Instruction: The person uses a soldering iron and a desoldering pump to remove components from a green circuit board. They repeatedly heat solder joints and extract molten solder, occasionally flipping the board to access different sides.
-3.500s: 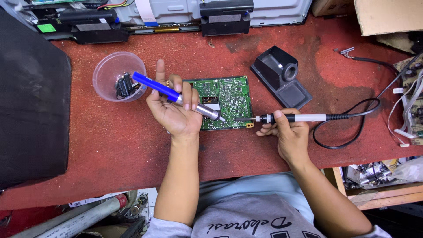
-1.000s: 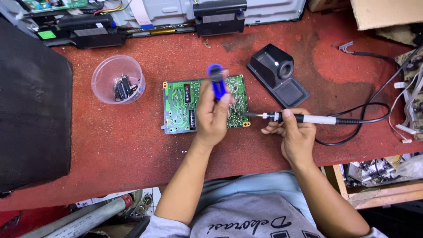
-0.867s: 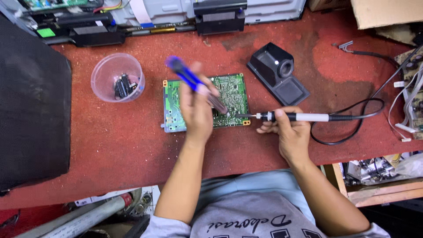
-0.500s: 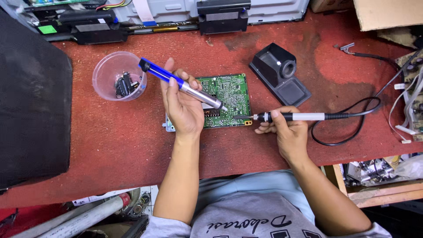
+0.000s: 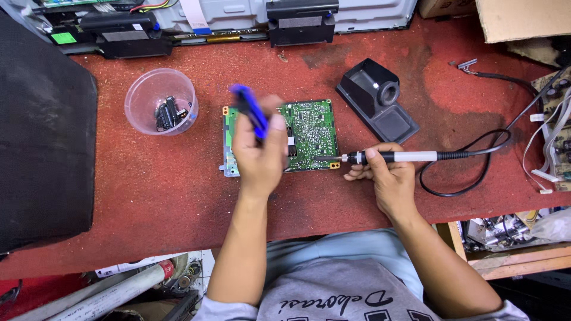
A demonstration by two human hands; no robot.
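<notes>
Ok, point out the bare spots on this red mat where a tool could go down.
Bare red mat lies along the near edge, between the black panel and the left hand. Crowded: around the circuit board, and the right side with the cable.

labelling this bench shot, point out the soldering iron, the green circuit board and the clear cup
soldering iron (image 5: 410, 156), head view, on its white handle
green circuit board (image 5: 315, 134), head view, on its bare right half
clear cup (image 5: 143, 89), head view, on its rim

A tan cardboard box (image 5: 523, 18) is sitting at one o'clock on the desk (image 5: 148, 196); a small green label (image 5: 62, 37) is lying at eleven o'clock.
</notes>
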